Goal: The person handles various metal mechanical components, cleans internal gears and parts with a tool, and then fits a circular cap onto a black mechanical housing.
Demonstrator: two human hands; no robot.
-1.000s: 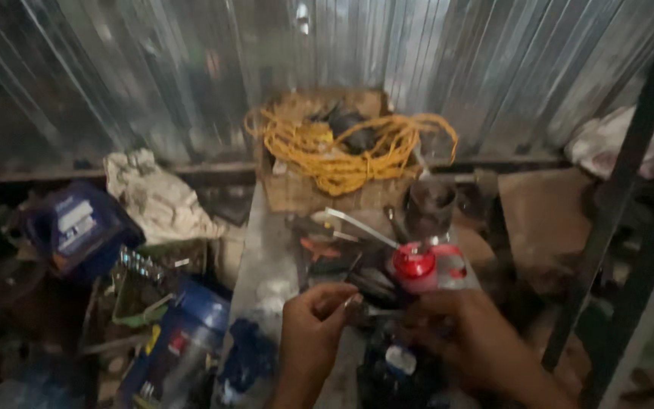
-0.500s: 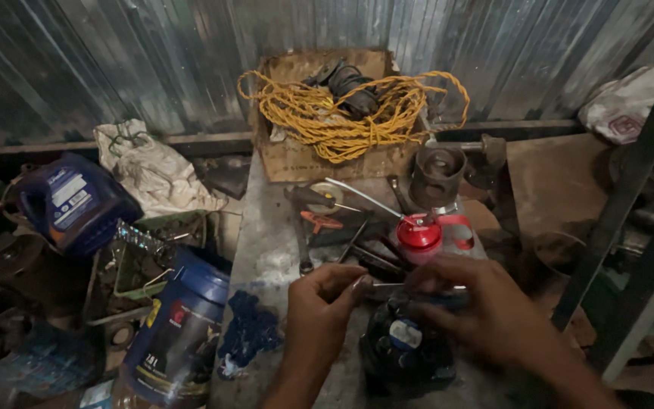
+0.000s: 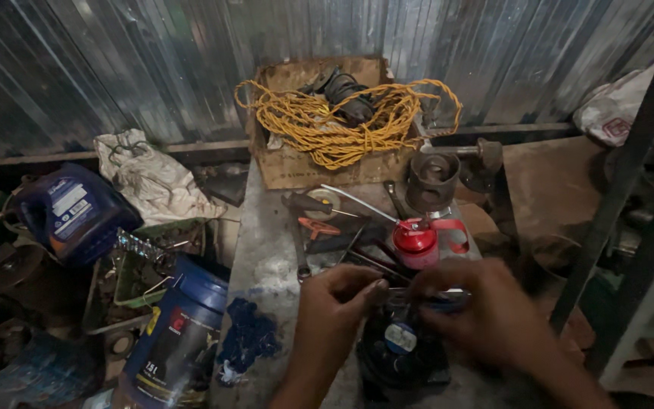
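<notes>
1. The left hand (image 3: 334, 303) and the right hand (image 3: 486, 310) meet over a dark round motor part (image 3: 401, 356) that stands at the near end of the grey metal bench (image 3: 263, 250), just in front of the red oil can (image 3: 416, 241).
2. Between the two hands there is a thin metal tool (image 3: 418, 291). The left fingers are pinched together on its left end. The right fingers are curled around its right end, but this hand is blurred, so I cannot tell how firmly it grips.
3. The motor part looks like metal, compact and probably heavy. It seems stiff, and it will not bend under pressure.
4. Its surface looks dark and maybe oily, so I judge it can be slippery. A hold around the round body, from both sides, seems safer than a hold on the top, where a small blue and white label (image 3: 400, 338) sits.
5. The thin tool looks light and rigid; a hold near both ends seems good for control.
6. Left of the part lie a dark blue rag (image 3: 247, 341) and a blue oil bottle (image 3: 179, 333).
</notes>
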